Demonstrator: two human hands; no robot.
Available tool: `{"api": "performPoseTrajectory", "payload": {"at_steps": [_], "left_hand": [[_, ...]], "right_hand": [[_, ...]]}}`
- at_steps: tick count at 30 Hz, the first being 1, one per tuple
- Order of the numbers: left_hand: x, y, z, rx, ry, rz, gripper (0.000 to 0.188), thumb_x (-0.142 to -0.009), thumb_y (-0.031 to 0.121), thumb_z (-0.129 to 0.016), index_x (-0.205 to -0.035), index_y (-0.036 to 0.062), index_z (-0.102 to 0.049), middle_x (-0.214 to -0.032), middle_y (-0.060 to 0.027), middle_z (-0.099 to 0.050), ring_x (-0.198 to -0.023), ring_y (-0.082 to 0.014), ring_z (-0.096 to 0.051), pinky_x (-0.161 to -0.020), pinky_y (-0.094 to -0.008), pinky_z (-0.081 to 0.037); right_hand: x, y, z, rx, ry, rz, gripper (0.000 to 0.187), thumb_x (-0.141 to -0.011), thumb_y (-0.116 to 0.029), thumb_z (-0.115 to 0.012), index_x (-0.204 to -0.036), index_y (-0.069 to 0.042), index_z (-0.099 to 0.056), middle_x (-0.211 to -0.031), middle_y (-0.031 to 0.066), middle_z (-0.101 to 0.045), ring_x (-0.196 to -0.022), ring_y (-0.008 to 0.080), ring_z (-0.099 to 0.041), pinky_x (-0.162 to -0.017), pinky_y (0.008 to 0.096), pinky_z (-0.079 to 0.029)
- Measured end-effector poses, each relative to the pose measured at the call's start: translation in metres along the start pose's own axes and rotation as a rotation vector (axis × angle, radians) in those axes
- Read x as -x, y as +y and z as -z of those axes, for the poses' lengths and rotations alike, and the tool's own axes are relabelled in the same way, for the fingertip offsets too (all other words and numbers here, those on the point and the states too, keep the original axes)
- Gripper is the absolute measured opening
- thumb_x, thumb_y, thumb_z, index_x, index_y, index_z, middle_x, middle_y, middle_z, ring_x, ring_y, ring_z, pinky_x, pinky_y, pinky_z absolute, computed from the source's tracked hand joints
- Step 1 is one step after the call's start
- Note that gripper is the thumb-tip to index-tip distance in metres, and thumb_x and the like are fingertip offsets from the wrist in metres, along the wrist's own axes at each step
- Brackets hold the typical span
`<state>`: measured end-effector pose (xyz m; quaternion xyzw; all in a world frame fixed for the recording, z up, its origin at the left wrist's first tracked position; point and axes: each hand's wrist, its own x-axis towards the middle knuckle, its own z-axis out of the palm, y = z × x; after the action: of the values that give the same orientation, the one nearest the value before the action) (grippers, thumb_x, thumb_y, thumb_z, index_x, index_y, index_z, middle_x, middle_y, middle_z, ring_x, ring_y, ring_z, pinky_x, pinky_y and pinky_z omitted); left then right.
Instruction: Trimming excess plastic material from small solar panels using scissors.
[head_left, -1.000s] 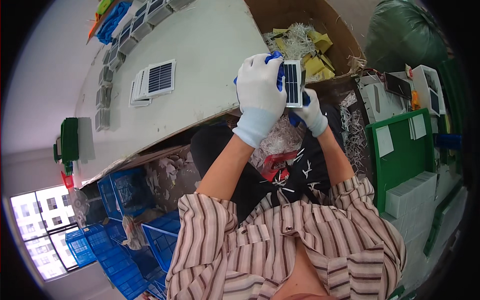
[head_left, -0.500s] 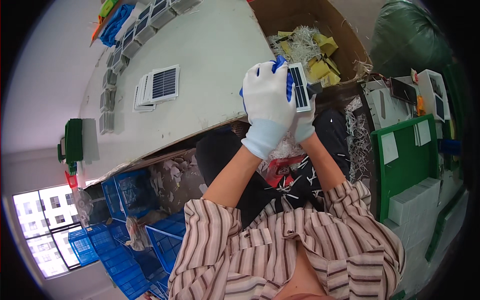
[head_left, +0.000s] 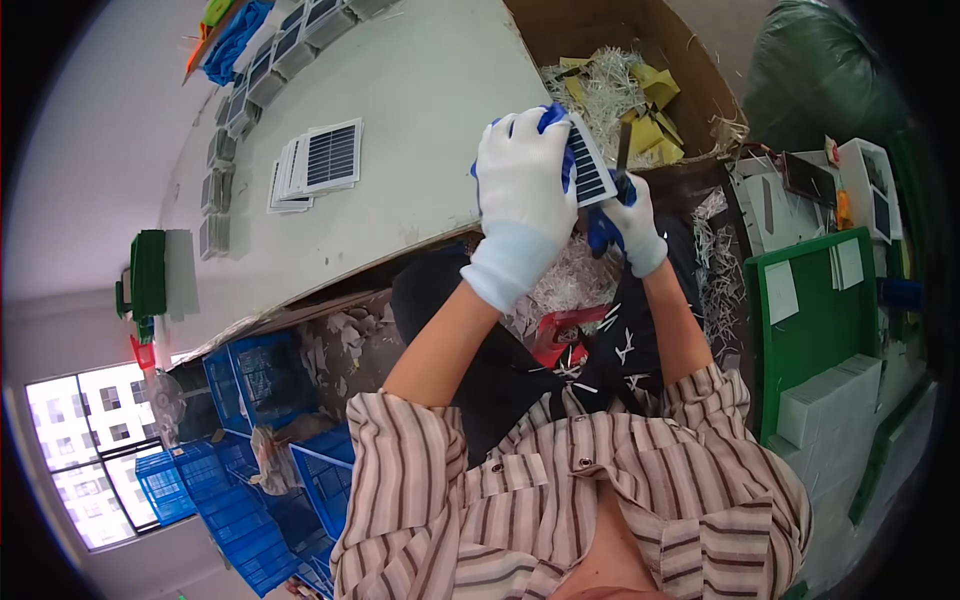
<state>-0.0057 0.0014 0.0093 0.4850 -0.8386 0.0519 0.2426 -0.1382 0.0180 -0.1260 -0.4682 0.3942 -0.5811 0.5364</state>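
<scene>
My left hand (head_left: 522, 180), in a white glove with blue palm and fingers, is closed around a small solar panel (head_left: 592, 178) with dark cells and a white border. The panel is held tilted just past the table's edge. My right hand (head_left: 635, 222), in the same kind of glove, is closed on a narrow dark hand tool (head_left: 624, 148) that points away from me; its exact kind cannot be made out. The tool stands beside the panel's right edge. On the table left of my hands lies a fanned pile of similar panels (head_left: 333, 157).
Stacked panels (head_left: 214, 190) line the far left of the white table (head_left: 420, 130). A cardboard box (head_left: 705, 65) of paper strips and yellow scraps stands beyond my hands. To the right are a green tray (head_left: 800, 330) and a dark green bag (head_left: 815, 75); blue crates (head_left: 230, 530) stand lower left.
My right hand has come away from the panel toward the right and nearer me, and the tool now points upward. The panel has turned and moved slightly left with my left hand.
</scene>
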Motion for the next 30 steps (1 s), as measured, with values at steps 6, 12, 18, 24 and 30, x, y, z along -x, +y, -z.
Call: {"api": "performPoseTrajectory", "payload": {"at_steps": [6,12,18,24,30], "left_hand": [[0.003,-0.002,-0.012,0.107,0.107,0.003,0.033,-0.071,0.0,-0.06,-0.103,0.0089,-0.062,-0.105,-0.0117,-0.058,-0.099,-0.0317,-0.054,-0.084,-0.0411,-0.044],[0.001,0.0,-0.012,0.097,0.105,0.068,0.037,-0.067,0.003,-0.063,-0.103,0.0063,-0.06,-0.106,-0.0128,-0.055,-0.102,-0.0324,-0.05,-0.089,-0.0413,-0.04],[-0.005,0.01,-0.012,-0.018,0.042,0.103,0.038,-0.068,0.006,-0.063,-0.105,0.0062,-0.06,-0.102,-0.0126,-0.055,-0.097,-0.0336,-0.05,-0.085,-0.042,-0.041],[0.002,0.001,-0.012,0.102,0.058,-0.022,0.038,-0.069,0.004,-0.062,-0.107,0.0062,-0.06,-0.107,-0.0139,-0.056,-0.099,-0.0345,-0.051,-0.086,-0.0436,-0.042],[-0.003,-0.01,0.009,-0.049,0.0,0.05,0.043,-0.065,0.01,-0.071,-0.106,0.0041,-0.057,-0.106,-0.0131,-0.053,-0.102,-0.033,-0.049,-0.089,-0.041,-0.04]], "right_hand": [[0.026,-0.012,-0.01,-0.103,-0.141,-0.174,0.013,-0.071,-0.001,-0.064,-0.083,0.001,-0.06,-0.073,0.0059,-0.063,-0.064,0.0123,-0.061,-0.061,0.025,-0.049],[0.055,-0.003,-0.034,-0.131,0.081,-0.075,0.017,-0.076,-0.001,-0.062,-0.094,0.0,-0.059,-0.08,0.0041,-0.064,-0.07,0.012,-0.061,-0.067,0.0244,-0.05],[-0.002,0.046,-0.06,-0.151,0.437,0.08,0.031,-0.087,-0.003,-0.056,-0.118,-0.002,-0.047,-0.103,0.0078,-0.061,-0.093,0.0153,-0.061,-0.082,0.0278,-0.049],[-0.043,0.036,-0.056,-0.663,0.034,0.121,0.035,-0.096,-0.022,-0.047,-0.127,-0.008,-0.043,-0.123,0.0068,-0.052,-0.105,0.0136,-0.055,-0.092,0.0304,-0.046],[-0.014,0.032,-0.013,-0.321,0.06,-0.07,0.026,-0.087,-0.016,-0.059,-0.109,-0.002,-0.059,-0.092,0.004,-0.064,-0.08,0.0104,-0.062,-0.072,0.0231,-0.051]]}}
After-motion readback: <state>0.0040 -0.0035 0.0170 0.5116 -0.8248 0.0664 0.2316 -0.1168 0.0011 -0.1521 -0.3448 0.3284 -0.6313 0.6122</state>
